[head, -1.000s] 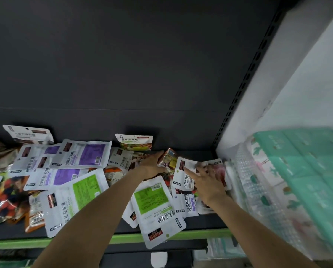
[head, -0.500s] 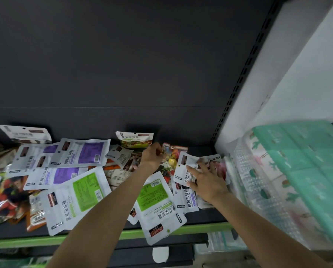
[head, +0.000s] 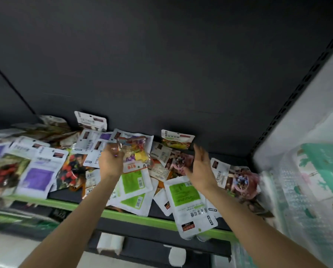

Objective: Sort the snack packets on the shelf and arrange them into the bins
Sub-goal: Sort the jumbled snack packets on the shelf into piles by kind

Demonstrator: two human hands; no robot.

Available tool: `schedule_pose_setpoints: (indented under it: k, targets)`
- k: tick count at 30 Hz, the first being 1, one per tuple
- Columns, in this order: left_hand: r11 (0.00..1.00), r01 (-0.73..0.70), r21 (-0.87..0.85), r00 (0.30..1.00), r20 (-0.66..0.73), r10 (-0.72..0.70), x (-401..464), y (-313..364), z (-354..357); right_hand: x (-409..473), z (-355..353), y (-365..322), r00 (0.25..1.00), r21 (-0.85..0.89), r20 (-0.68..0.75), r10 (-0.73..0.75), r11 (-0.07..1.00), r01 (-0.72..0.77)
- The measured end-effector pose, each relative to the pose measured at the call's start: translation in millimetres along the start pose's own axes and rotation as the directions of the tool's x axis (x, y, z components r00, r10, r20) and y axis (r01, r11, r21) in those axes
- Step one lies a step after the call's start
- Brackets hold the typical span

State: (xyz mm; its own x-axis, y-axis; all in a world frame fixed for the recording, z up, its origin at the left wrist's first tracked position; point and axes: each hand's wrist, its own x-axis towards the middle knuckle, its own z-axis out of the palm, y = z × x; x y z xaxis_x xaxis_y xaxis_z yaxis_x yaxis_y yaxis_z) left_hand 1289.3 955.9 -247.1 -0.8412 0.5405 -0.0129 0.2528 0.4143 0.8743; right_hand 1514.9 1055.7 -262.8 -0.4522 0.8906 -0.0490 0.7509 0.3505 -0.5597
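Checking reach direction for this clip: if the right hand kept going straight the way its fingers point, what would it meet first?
The right hand is open, fingers aimed up and toward the shelf back. It would likely meet the upright green-and-white packet leaning against the dark back panel first, though blur leaves depth unclear.

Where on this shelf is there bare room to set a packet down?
Little. One dark bare strip of shelf lies behind the green front edge, between the purple-labelled white packet and the green-labelled white packets. Another bare patch sits left of the overhanging green-labelled packet. Everywhere else packets overlap, thickest around the left hand gripping the clear colourful candy packet.
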Motion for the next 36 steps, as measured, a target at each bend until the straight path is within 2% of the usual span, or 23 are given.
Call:
schedule_pose_setpoints:
  k: [2,4,5,7,8,10,12,14,16,21,24,27,28,29,33,36]
  targets:
    - [0.999,0.036,-0.019,0.999,-0.039,-0.037,17.9,-8.2,-14.7,10.4,5.1,-15.2,0.991,0.045,-0.13,-0.029,0.998,0.036]
    - [0.998,0.053,0.045,0.998,-0.029,-0.052,31.8,-11.5,-21.6,21.7,10.8,-25.0,0.983,0.001,-0.17,-0.072,0.997,0.073]
    - [0.981,0.013,0.192,1.0,0.013,-0.016,37.5,-14.6,-20.8,27.5,13.1,-29.3,0.985,-0.037,-0.154,-0.072,0.997,0.067]
    - [0.812,-0.212,0.544,0.974,0.184,0.131,41.6,-17.1,-15.0,36.6,16.9,-37.9,0.993,-0.151,-0.107,-0.043,0.988,0.026]
    - [0.727,-0.357,0.586,0.929,0.302,0.212,42.6,-18.2,-9.6,40.1,17.8,-42.5,0.994,-0.225,-0.106,-0.017,0.974,-0.007]
    - [0.66,-0.57,0.489,0.792,0.541,0.283,38.1,-13.2,2.4,45.3,18.7,-50.0,0.99,-0.393,-0.142,0.006,0.917,-0.062]
    - [0.582,-0.699,0.415,0.652,0.704,0.282,29.8,-9.5,13.6,47.0,19.5,-55.5,0.992,-0.517,-0.126,0.019,0.852,-0.082]
    - [0.524,-0.751,0.401,0.59,0.765,0.259,28.1,-8.1,22.8,48.8,20.4,-59.6,0.995,-0.482,-0.069,0.072,0.871,-0.096]
    - [0.539,-0.739,0.403,0.591,0.772,0.233,35.2,-6.6,28.1,49.0,15.7,-64.1,0.992,-0.448,-0.054,0.116,0.885,-0.128]
    - [0.466,-0.785,0.409,0.582,0.746,0.325,44.4,-13.3,39.1,15.0,-13.5,-36.7,0.965,-0.521,-0.234,0.118,0.823,-0.227]
    - [0.538,-0.751,0.384,0.626,0.674,0.393,37.8,-16.2,48.9,-9.7,-29.2,-14.3,0.958,-0.549,-0.234,0.163,0.792,-0.269]
    - [0.607,-0.737,0.298,0.629,0.632,0.453,35.7,-3.4,49.2,-29.2,-30.7,-11.3,0.981,-0.683,-0.168,-0.093,0.729,-0.048]
    - [0.615,-0.743,0.264,0.619,0.62,0.482,34.5,1.2,48.4,-36.4,-28.1,-8.8,0.984,-0.701,-0.114,-0.133,0.713,0.015]
    - [0.624,-0.746,0.233,0.613,0.605,0.508,32.0,6.0,47.1,-42.3,-24.1,-1.9,0.992,-0.694,-0.055,-0.112,0.719,0.043]
    - [0.641,-0.742,0.197,0.628,0.537,0.563,23.7,24.4,42.7,-58.3,-18.1,34.6,0.99,-0.736,0.043,0.133,0.674,-0.059]
    - [0.669,-0.705,0.234,0.671,0.525,0.523,20.2,38.1,45.8,-60.7,-21.4,43.0,0.964,-0.635,0.087,0.251,0.76,-0.141]
